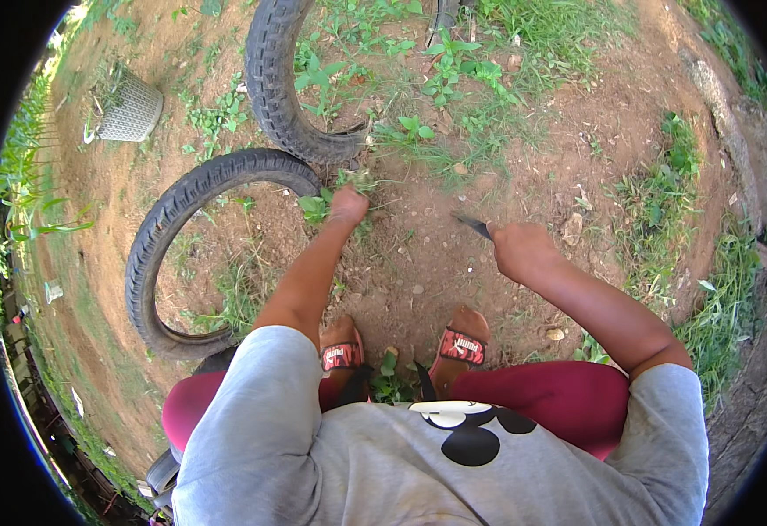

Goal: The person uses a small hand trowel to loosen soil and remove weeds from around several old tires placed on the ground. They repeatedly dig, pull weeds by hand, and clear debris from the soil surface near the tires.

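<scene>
My left hand (349,204) is closed around a small bunch of pulled weeds (357,179), just right of where two old tyres meet. My right hand (521,250) grips a tool with a dark, flat metal blade (474,225), probably a knife; its handle is hidden in my fist. The blade points left, over or against the bare reddish soil (416,243). Green weeds and grass (452,148) grow from the ground beyond both hands. A leafy weed (314,208) stands close to the left hand, beside the tyre.
One tyre (143,263) curves at the left, another tyre (271,85) at the top. A woven-pattern plastic basket (132,108) holding weeds lies tilted at the upper left. My sandalled feet (465,342) are below my hands. Rock or a rough root (761,144) borders the right side.
</scene>
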The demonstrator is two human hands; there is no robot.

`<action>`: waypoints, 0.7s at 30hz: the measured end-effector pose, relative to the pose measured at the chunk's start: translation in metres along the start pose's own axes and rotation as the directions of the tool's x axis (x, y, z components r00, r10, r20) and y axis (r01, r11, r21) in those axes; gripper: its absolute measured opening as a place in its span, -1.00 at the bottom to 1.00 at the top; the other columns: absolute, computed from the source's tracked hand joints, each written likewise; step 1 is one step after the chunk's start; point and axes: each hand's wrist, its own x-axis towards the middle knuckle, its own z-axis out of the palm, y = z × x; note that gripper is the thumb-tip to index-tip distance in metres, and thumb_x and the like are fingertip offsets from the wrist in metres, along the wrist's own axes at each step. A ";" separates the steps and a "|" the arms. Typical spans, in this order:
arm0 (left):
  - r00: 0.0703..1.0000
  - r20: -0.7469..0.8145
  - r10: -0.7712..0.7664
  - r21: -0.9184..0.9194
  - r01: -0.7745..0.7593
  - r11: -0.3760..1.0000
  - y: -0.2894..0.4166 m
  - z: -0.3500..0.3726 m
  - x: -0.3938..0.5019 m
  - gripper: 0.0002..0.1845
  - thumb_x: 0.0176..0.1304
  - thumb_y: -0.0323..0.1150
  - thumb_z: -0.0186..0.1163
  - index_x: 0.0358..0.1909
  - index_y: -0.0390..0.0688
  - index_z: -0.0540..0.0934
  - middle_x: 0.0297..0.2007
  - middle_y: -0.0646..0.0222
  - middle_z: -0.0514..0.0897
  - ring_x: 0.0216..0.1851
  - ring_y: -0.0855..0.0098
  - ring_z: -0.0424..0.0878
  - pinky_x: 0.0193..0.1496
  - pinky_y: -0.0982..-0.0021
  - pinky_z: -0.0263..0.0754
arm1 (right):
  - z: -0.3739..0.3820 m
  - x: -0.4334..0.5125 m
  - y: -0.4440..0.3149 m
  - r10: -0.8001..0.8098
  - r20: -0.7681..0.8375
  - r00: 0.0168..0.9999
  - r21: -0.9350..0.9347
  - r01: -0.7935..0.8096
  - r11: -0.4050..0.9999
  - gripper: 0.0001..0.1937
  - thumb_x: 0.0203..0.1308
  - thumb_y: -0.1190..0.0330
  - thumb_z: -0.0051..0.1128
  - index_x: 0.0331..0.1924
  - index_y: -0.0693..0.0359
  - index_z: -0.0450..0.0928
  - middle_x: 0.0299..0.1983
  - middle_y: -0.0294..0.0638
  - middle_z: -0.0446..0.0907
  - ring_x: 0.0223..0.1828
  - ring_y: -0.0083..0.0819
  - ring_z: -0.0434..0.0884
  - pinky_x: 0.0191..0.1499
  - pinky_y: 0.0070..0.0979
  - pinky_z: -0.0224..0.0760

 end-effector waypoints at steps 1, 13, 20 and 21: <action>0.996 -0.026 0.084 0.169 -0.078 0.982 -0.036 -0.009 -0.003 -0.55 0.24 -0.17 0.17 0.01 -0.32 0.60 -0.01 -0.19 0.65 0.06 -0.06 0.65 0.14 0.00 0.50 | -0.001 0.003 -0.001 -0.021 -0.017 1.000 0.010 0.021 1.000 -0.71 0.27 0.43 0.05 0.03 0.24 0.62 -0.14 -0.03 0.74 -0.09 -0.08 0.76 -0.09 -0.21 0.64; 0.990 0.141 0.030 0.523 -0.100 0.847 0.035 -0.061 -0.051 -0.19 0.25 -0.25 0.27 0.48 -0.12 0.13 0.01 0.04 0.72 -0.02 0.10 0.74 0.01 0.13 0.62 | -0.024 0.010 -0.013 -0.085 -0.002 0.996 -0.118 0.084 0.989 -0.78 0.22 0.43 0.09 -0.16 0.22 0.75 -0.17 -0.11 0.76 -0.10 -0.18 0.77 -0.14 -0.25 0.66; 0.976 0.214 0.041 0.595 -0.163 0.787 0.044 -0.032 -0.006 -0.63 0.35 -0.35 0.08 0.17 -0.16 0.57 -0.05 0.14 0.77 -0.02 0.16 0.76 -0.01 0.14 0.64 | -0.014 0.005 -0.021 -0.052 -0.051 0.997 -0.143 0.045 0.989 -0.79 0.26 0.39 0.10 -0.14 0.16 0.76 -0.15 -0.14 0.76 -0.10 -0.22 0.78 -0.15 -0.29 0.66; 0.961 0.267 0.075 0.586 -0.223 0.779 0.044 -0.029 -0.015 -0.68 0.34 -0.34 0.09 0.08 -0.16 0.62 -0.07 0.15 0.77 -0.03 0.16 0.76 -0.02 0.13 0.64 | -0.009 0.003 -0.021 -0.032 -0.053 0.998 -0.114 0.026 0.993 -0.79 0.27 0.39 0.10 -0.13 0.16 0.75 -0.15 -0.14 0.76 -0.10 -0.22 0.78 -0.15 -0.29 0.66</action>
